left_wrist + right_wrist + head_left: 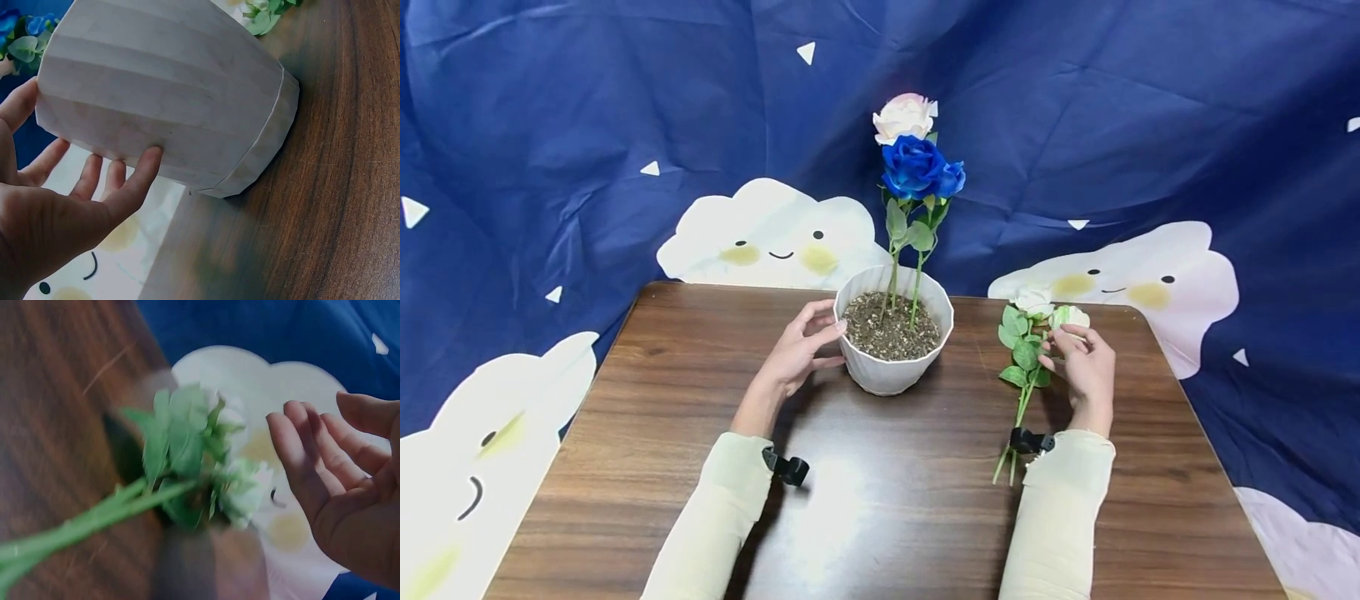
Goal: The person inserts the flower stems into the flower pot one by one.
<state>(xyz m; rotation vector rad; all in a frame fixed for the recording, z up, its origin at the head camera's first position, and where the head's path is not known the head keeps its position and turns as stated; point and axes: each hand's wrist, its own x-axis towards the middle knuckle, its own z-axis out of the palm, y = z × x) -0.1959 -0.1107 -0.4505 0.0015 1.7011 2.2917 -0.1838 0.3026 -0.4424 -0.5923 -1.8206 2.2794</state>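
Observation:
A white faceted flowerpot (891, 377) of soil (891, 332) stands upright near the table's back edge. A blue rose (912, 168) and a pale pink rose (901, 121) rise from the soil on green stems. My left hand (796, 350) touches the pot's left side with spread fingers; in the left wrist view, fingertips (150, 156) rest against its wall. Two white-headed roses (240, 497) with green leaves lie on the table to the right. Beside their heads hovers my right hand (1084, 367), fingers loosely bent, with nothing held in the right wrist view.
The brown wooden table (895, 500) reaches back to a blue cloth (625, 100) printed with smiling clouds. A small black camera (786, 467) sits on the left wrist; another camera (1032, 441) on the right wrist overlaps the loose roses' stems in the head view.

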